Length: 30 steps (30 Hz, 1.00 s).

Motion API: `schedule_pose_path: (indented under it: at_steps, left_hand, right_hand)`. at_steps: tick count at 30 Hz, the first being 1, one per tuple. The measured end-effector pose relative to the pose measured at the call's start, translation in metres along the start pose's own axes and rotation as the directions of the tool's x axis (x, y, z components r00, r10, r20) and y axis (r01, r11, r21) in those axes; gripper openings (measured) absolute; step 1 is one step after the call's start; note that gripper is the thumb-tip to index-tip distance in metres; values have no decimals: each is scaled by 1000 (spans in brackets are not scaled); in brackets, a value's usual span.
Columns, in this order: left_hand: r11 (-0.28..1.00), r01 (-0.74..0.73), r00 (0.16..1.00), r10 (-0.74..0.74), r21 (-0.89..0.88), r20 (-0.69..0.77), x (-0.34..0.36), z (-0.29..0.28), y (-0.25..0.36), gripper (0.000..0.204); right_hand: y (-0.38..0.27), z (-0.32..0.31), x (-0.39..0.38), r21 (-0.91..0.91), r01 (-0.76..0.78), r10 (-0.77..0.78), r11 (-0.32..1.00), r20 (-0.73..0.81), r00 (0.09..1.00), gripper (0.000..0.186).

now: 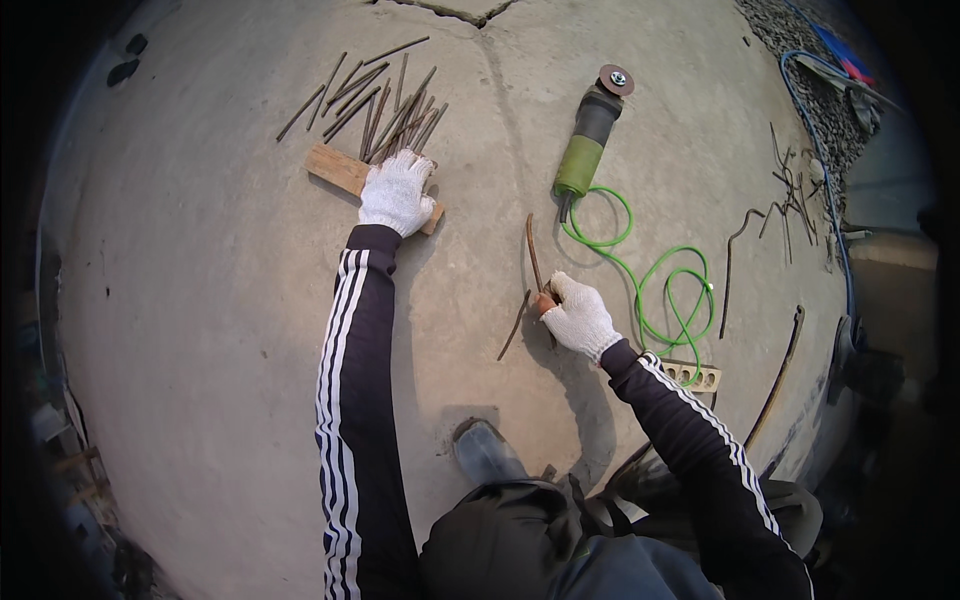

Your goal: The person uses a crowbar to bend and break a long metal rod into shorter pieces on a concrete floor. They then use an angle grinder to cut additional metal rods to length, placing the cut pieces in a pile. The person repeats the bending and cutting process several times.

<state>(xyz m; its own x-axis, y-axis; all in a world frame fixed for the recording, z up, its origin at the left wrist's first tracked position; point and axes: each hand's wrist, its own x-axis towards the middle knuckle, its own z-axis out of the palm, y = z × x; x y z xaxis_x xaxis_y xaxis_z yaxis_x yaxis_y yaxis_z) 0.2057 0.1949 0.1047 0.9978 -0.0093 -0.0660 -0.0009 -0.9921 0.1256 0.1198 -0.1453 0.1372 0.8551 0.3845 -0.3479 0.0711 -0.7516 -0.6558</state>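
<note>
My left hand [396, 193], in a white knit glove, rests over a wooden block [335, 167] at the near ends of several thin steel rods [350, 100]; its fingers curl, and what lies under them is hidden. My right hand [578, 318], also gloved, is closed around a curved rusty rod [531, 243], with something reddish-brown at the fingertips. A short dark rod [514, 325] lies just left of it. An angle grinder [580, 150] with a green body and cutting disc lies above my right hand, its green cord [648, 325] looped on the concrete [220, 330].
A block with round holes [692, 376] is beside my right sleeve. Bent rods [790, 200] and a long bar [775, 385] lie right. Gravel [785, 45] and a blue hose [835, 220] run along the right edge. My boot [485, 455] is below; a crack crosses the top.
</note>
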Motion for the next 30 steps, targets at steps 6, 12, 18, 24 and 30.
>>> schedule_pose_path:
  at_steps: [6,12,18,24,30]
  left_hand:
    - [934,-253,953,196,253,230,-24,-2,5,38]
    - [929,-309,907,224,202,357,-78,-29,-6,38]
    - [981,105,922,-36,-161,386,-96,-46,-35,43]
    - [940,318,937,-331,-120,-114,-19,26,-42,43]
    - [905,382,914,-400,-186,-68,-11,65,-53,42]
  right_hand:
    - [12,-2,-24,38,-60,59,998,24,998,21]
    - [30,1,-33,-60,21,-22,998,-17,1000,22]
    - [49,5,-52,-203,54,-61,978,-31,998,21]
    - [58,15,-60,-323,99,-101,941,12,995,21]
    - [73,6,-55,-426,69,-78,902,-4,997,20]
